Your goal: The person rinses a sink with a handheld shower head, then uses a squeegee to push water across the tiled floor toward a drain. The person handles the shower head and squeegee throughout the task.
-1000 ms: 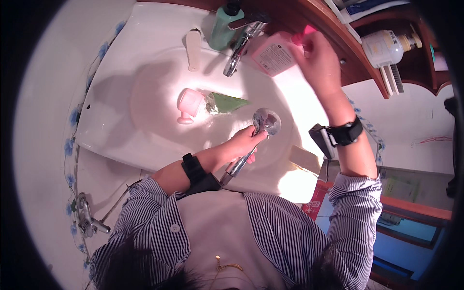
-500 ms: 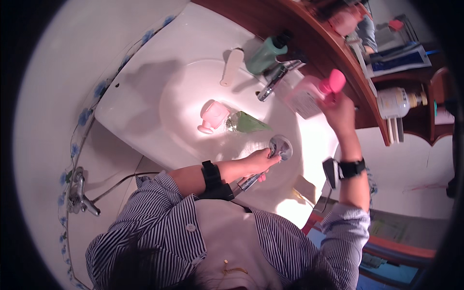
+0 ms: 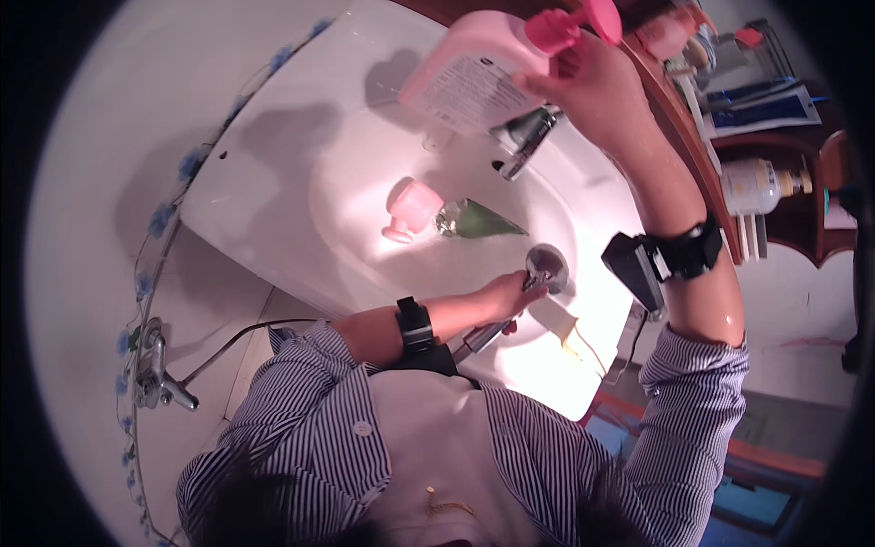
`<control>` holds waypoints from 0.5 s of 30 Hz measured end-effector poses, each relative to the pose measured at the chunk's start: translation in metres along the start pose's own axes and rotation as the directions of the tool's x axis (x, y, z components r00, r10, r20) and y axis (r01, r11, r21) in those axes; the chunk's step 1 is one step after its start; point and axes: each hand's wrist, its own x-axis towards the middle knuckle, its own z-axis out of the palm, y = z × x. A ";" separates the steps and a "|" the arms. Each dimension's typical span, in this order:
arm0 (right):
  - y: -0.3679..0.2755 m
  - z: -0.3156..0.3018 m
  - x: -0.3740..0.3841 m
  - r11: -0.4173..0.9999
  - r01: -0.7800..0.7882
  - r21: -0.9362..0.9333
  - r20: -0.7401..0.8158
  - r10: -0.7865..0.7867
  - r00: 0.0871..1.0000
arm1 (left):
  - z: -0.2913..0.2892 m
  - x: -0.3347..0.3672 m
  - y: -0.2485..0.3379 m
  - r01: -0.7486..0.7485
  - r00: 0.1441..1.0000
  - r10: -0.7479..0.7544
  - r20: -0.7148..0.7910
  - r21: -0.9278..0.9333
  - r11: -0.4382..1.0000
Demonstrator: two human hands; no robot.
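My left hand (image 3: pixel 499 297) grips the handle of a chrome hand sprayer (image 3: pixel 547 266), its round head lying on the near right rim of the white sink (image 3: pixel 273 182). High over the sink's far side, my right hand (image 3: pixel 597 87) holds a pink bottle (image 3: pixel 469 77) by its darker pink cap, tilted, label toward me. In the basin lie a small pink cup-like piece (image 3: pixel 410 208) and, next to it, a clear green tapered piece (image 3: pixel 478 221). The chrome faucet (image 3: pixel 524 141) shows just under the bottle. Both wrists wear black bands.
A wooden shelf (image 3: pixel 802 219) to the right carries a pale bottle (image 3: pixel 756 187) and other small items. A metal wall tap (image 3: pixel 155 374) with a hose sits low on the left. Small blue flower decorations (image 3: pixel 169 219) line the wall beside the sink.
My right hand has lifted the pink bottle from beside the faucet and brought it up over the sink, closer to the camera. My left hand stays on the sprayer.
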 end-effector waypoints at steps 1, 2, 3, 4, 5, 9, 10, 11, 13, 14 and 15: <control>-0.001 -0.002 -0.002 0.999 -0.031 -0.015 0.024 0.031 0.999 | -0.001 0.000 -0.001 -0.004 1.000 0.004 0.010 -0.005 1.000; -0.002 -0.006 -0.005 0.998 -0.059 -0.029 0.047 0.060 0.997 | 0.000 0.001 -0.001 -0.002 1.000 0.002 0.026 -0.010 1.000; -0.003 -0.011 -0.010 0.995 -0.090 -0.041 0.068 0.093 0.993 | 0.000 0.001 -0.001 -0.004 1.000 0.004 0.019 0.002 1.000; -0.003 -0.021 -0.015 0.998 -0.067 -0.020 0.076 0.069 0.995 | 0.001 0.001 -0.001 0.000 1.000 -0.001 0.015 0.013 1.000; -0.003 -0.029 -0.019 0.997 -0.024 -0.073 0.044 0.028 0.999 | 0.003 0.001 0.000 0.011 1.000 -0.012 0.021 0.020 1.000; 0.000 -0.058 -0.054 0.967 -0.010 -0.255 -0.038 0.001 0.999 | 0.007 0.000 0.002 0.104 0.995 -0.104 0.012 -0.061 0.993; 0.000 -0.067 -0.065 0.972 -0.079 -0.221 -0.030 0.075 0.997 | 0.007 -0.001 0.003 0.118 0.993 -0.117 0.023 -0.047 0.992; 0.001 -0.075 -0.077 0.973 -0.143 -0.184 -0.024 0.141 0.990 | 0.007 -0.002 0.003 0.126 0.992 -0.125 0.024 -0.040 0.991; 0.003 -0.094 -0.099 0.961 -0.240 -0.140 -0.027 0.239 0.971 | 0.006 -0.002 0.003 0.141 0.990 -0.140 0.026 -0.040 0.989; 0.004 -0.103 -0.111 0.961 -0.246 -0.124 -0.062 0.240 0.969 | 0.006 -0.001 0.003 0.150 0.988 -0.149 0.029 -0.046 0.988; 0.005 -0.113 -0.122 0.953 -0.287 -0.094 -0.063 0.282 0.957 | 0.006 -0.001 0.003 0.161 0.987 -0.159 0.031 -0.052 0.986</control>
